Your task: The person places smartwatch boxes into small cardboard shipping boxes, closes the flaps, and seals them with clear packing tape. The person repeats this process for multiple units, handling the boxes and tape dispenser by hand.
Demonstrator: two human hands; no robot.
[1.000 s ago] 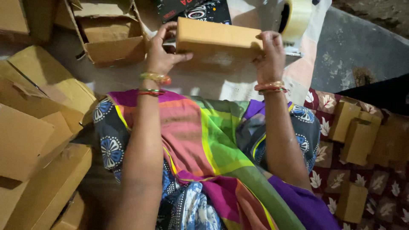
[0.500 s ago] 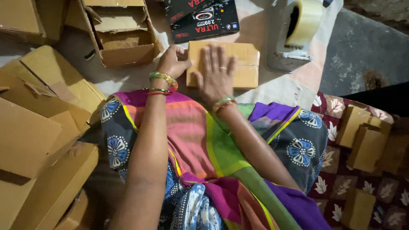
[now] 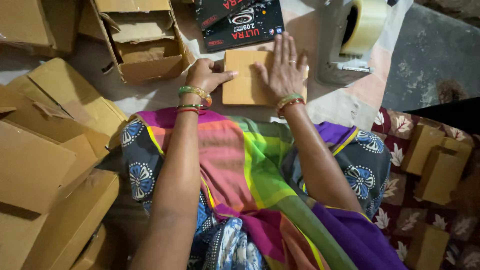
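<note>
A small flat brown cardboard box [image 3: 242,85] lies on the floor in front of my knees. My left hand [image 3: 205,75] grips its left edge, thumb pointing across the top. My right hand [image 3: 284,67] lies flat on the box's right half, fingers spread, a ring on one finger. Both wrists wear bangles. Nothing is lifted; the box rests on the floor cloth.
A black printed carton [image 3: 240,22] lies just beyond the box. A tape dispenser [image 3: 350,40] with a clear roll stands to the right. An open cardboard box [image 3: 140,45] is at the upper left, stacked flat cartons [image 3: 45,150] at the left, several small brown boxes [image 3: 435,160] at the right.
The box was held up in both hands, then set down on the floor. My right hand moved from its right end onto its top and now presses flat.
</note>
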